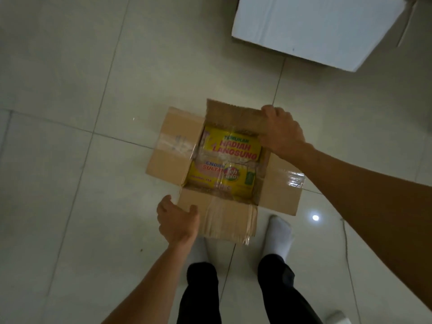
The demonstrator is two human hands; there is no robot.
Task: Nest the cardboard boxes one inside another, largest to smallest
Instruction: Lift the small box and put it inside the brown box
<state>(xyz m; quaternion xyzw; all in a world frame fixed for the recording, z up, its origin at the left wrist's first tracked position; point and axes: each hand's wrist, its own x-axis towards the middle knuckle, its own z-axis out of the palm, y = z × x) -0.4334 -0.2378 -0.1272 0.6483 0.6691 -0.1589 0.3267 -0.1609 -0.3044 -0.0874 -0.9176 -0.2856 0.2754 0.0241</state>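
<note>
On the tiled floor (70,160), an open brown cardboard box (278,190) is seen with a yellow printed box (231,157) nested inside. Its far flap (233,115) is gripped by the right hand (282,132), while the near flap's (224,216) corner is touched by the loosely spread fingers (168,202) of the left hand (177,220)

Your pale tiled floor (70,90) carries everything. At its centre sits an open brown cardboard box (168,155), flaps spread. A white box (315,29) lies at one o'clock. Your two white-socked feet (279,235) stand at six o'clock, just beside the brown box.
</note>
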